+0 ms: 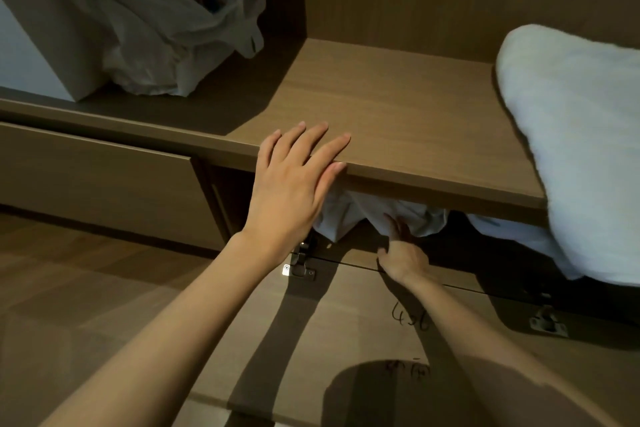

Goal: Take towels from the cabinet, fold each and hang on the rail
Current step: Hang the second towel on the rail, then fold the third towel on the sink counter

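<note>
left hand (294, 180) flat on shelf (415, 121)

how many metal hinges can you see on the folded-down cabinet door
2: the left hinge just below the left hand, the right hinge further right, below the draped white towel. Others may be hidden.

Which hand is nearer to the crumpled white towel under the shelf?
Right. The right hand reaches in under the shelf, its fingers touching the towel. The left hand lies flat on the shelf's front edge, above the towel.
</note>
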Action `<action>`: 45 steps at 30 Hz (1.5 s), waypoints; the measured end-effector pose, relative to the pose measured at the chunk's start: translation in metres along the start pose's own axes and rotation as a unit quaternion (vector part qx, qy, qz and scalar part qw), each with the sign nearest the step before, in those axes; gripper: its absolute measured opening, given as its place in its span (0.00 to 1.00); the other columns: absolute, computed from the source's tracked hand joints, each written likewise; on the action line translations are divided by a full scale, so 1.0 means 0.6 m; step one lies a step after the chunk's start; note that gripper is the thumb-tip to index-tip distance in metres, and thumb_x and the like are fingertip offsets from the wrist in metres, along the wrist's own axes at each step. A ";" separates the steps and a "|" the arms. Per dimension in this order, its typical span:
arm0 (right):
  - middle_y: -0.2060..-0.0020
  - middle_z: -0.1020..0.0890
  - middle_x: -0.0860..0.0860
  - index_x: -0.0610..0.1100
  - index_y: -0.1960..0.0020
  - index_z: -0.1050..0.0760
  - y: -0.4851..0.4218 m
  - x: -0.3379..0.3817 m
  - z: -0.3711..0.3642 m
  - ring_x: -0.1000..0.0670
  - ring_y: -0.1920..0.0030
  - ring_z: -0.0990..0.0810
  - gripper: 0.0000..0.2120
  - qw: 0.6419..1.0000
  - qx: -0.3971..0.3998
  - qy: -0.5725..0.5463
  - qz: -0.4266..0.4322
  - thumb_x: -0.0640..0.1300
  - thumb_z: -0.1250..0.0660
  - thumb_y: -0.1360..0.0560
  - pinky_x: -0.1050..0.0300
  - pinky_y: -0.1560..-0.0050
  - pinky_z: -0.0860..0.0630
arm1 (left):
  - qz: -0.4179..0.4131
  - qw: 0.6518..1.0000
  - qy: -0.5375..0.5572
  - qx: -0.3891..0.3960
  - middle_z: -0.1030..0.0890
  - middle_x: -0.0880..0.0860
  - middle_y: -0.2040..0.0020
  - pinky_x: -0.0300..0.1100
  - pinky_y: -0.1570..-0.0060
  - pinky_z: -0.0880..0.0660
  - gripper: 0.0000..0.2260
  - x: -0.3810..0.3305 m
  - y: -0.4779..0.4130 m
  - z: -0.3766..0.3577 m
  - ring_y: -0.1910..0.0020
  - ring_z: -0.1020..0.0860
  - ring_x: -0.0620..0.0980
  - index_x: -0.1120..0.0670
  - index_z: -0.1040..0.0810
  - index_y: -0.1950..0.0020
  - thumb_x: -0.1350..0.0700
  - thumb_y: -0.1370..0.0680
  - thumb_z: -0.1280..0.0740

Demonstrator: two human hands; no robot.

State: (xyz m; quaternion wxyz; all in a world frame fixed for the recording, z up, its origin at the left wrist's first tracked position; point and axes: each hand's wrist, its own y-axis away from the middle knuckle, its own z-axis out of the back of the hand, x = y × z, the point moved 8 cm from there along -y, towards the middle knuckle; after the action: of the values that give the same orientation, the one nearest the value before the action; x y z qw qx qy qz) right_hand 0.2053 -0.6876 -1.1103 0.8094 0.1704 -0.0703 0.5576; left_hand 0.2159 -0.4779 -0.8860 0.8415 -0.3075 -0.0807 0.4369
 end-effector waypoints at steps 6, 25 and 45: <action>0.24 0.41 0.44 0.46 0.23 0.47 -0.034 -0.001 -0.015 0.43 0.28 0.35 0.29 0.994 -0.015 0.106 0.010 0.47 0.39 0.20 0.47 0.36 0.28 | -0.003 1.000 -0.011 0.002 0.30 0.51 0.28 0.50 0.27 0.46 0.18 -0.001 0.001 -0.005 0.27 0.37 0.52 0.46 0.33 0.27 0.48 0.16 0.49; 0.52 0.23 0.46 0.39 0.49 0.25 0.243 0.054 0.265 0.48 0.61 0.20 0.05 0.917 -0.293 -0.010 0.271 0.38 0.36 0.24 0.63 0.70 0.26 | 0.000 0.999 0.031 0.018 0.39 0.52 0.24 0.53 0.25 0.58 0.19 -0.011 0.009 0.005 0.23 0.46 0.53 0.47 0.37 0.24 0.49 0.16 0.49; 0.56 0.32 0.55 0.53 0.47 0.36 0.321 -0.054 0.235 0.56 0.64 0.29 0.18 0.971 -0.188 -0.045 0.139 0.51 0.29 0.30 0.65 0.73 0.31 | 0.044 0.962 0.170 0.210 0.19 0.49 0.47 0.50 0.56 0.23 0.12 -0.086 0.166 -0.172 0.49 0.23 0.54 0.48 0.22 0.42 0.56 0.24 0.39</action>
State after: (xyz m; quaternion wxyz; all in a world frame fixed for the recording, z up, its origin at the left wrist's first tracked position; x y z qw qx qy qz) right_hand 0.0254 -0.7042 -0.9506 0.7378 0.0291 -0.2332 0.6328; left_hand 0.1581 -0.5218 -1.0201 0.8684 -0.1964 0.1708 0.4220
